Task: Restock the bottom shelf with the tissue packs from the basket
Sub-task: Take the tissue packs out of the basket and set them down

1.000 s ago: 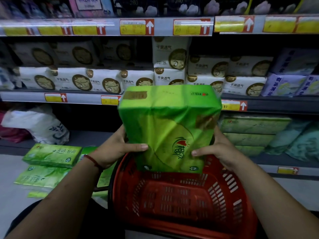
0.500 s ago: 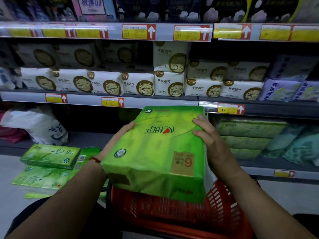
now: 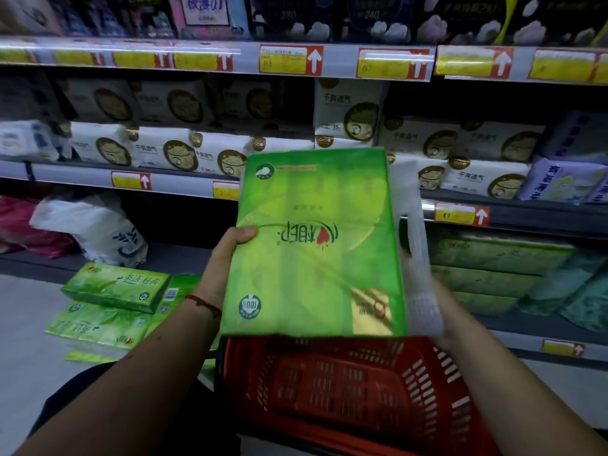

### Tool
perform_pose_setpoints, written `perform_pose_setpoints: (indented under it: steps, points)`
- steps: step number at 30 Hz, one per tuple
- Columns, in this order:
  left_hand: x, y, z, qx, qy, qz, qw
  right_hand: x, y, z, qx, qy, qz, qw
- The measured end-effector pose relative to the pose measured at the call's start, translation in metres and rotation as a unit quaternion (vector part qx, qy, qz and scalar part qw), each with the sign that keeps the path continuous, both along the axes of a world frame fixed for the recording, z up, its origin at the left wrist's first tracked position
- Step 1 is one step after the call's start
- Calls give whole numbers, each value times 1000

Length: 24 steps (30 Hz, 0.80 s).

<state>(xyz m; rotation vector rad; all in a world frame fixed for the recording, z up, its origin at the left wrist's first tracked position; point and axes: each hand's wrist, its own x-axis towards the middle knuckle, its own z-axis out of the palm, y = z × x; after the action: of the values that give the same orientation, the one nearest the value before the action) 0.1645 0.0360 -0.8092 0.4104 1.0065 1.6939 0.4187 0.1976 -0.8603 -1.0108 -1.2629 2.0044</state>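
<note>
The person holds a green tissue pack (image 3: 316, 251) in the air just above the red basket (image 3: 437, 383), its broad printed face turned up toward the camera and the logo reading upside down. The left hand (image 3: 223, 271) grips the pack's left edge, thumb curled over onto the top face and fingers hidden beneath. The right hand (image 3: 444, 314) sits at the pack's lower right corner, mostly hidden behind the pack's white plastic handle flap (image 3: 414, 245), which is blurred; whether its fingers are closed on the pack cannot be told. A red string bracelet (image 3: 204, 302) circles the left wrist.

The pack's far end lies in front of the edge of the middle shelf (image 3: 65, 174), where white packs with gold cat emblems (image 3: 177, 153) stand in rows above yellow price tags with red arrows (image 3: 131, 180). The bottom shelf (image 3: 177, 258) lies beyond and below the pack. On its right side, flat green tissue packs (image 3: 493, 258) are stacked, with teal packs (image 3: 579, 291) just beside them. On its left side sit a white plastic bag (image 3: 95, 228) and a pink bag (image 3: 19, 225).

To the left of the basket, more green tissue packs (image 3: 112, 287) lie piled on the floor (image 3: 26, 373) in front of the shelf.
</note>
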Motion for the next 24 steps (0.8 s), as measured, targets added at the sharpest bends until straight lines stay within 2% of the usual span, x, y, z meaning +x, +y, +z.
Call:
perform_pose_setpoints:
  steps: [3, 5, 9, 12, 17, 19, 21, 24]
  points:
    - [-2, 3, 2, 28, -19, 41, 999, -7, -12, 11, -79, 145, 47, 985]
    - [-6, 5, -2, 39, -32, 64, 997, -11, -10, 12, -83, 212, 26, 973]
    - [-10, 6, -4, 52, -49, 80, 994, -24, -16, 16, -101, 263, 48, 958]
    - [-8, 9, -4, 60, -32, 51, 996, -43, -32, 15, -67, 231, 39, 970]
    - [-12, 10, -10, 65, -40, -6, 997, -43, -25, 25, -5, 151, -109, 983]
    - [-20, 9, -11, 65, -58, -20, 996, -30, -10, 32, 7, 149, -118, 982]
    - [-30, 8, -17, 58, -71, 12, 996, -16, 4, 40, 19, 144, -113, 983]
    - [-39, 10, -19, 3, -64, 13, 998, 0, 15, 46, 15, 119, -74, 990]
